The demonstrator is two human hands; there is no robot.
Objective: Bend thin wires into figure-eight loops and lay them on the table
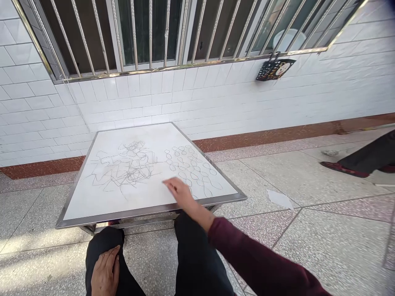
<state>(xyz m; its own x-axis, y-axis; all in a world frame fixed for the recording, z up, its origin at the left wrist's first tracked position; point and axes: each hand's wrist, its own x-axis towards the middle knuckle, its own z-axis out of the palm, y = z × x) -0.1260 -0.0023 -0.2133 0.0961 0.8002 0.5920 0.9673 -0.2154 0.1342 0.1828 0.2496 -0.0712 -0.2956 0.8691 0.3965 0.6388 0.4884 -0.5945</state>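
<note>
On the white table lies a tangled pile of thin dark strands, some bent and crossing. To its right, thin dark loops are spread out in rough rows; whether they are wire or cord I cannot tell. My right hand is over the near part of the table, between the pile and the loops, its fingers pinched together. Anything in that pinch is too small and blurred to make out. Resting flat on my left knee, my left hand is open and holds nothing.
A metal frame edges the table, close to my knees. Beyond stands a tiled wall with a barred window and a hanging dark basket. A white sheet lies on the floor at right, near another person's leg.
</note>
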